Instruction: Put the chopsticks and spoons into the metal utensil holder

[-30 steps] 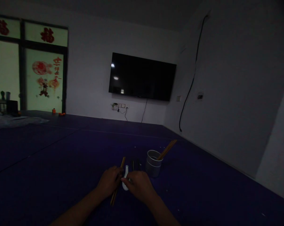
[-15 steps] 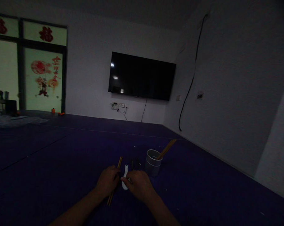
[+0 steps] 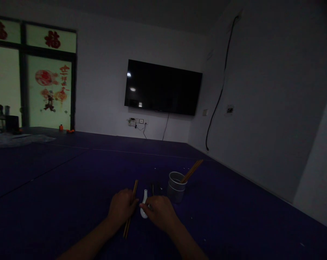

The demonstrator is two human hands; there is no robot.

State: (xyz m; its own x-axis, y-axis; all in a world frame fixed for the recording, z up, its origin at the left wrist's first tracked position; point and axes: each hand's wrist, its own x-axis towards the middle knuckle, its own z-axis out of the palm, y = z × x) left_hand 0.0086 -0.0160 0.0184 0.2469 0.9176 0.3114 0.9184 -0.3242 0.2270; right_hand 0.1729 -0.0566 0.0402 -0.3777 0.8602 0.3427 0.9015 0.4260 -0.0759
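A pair of wooden chopsticks [image 3: 127, 228] lies slanted on the dark purple surface, with my left hand [image 3: 121, 206] closed over the middle of it. Just to the right is a white spoon [image 3: 145, 196], its handle pointing away from me. The thumb of my right hand [image 3: 161, 213] crosses the spoon where handle meets bowl, and the fingers curl down at its right side, partly hidden. Beyond my right knuckles lie dark utensils [image 3: 159, 186], too dim to name exactly. A grey cup [image 3: 176, 193] stands upright right of them, with more wooden chopsticks [image 3: 192, 171] leaning out to the right.
The purple surface [image 3: 71, 187] stretches to the walls, with a few small white specks on it. A black television [image 3: 163, 88] hangs on the far wall. A black cable [image 3: 219, 103] runs down the right wall. At far left stand glass doors [image 3: 48, 90] with red decorations.
My left hand has shifted slightly left, and the far ends of the chopsticks have moved left with it. My right hand, the spoon and the cup look unchanged.
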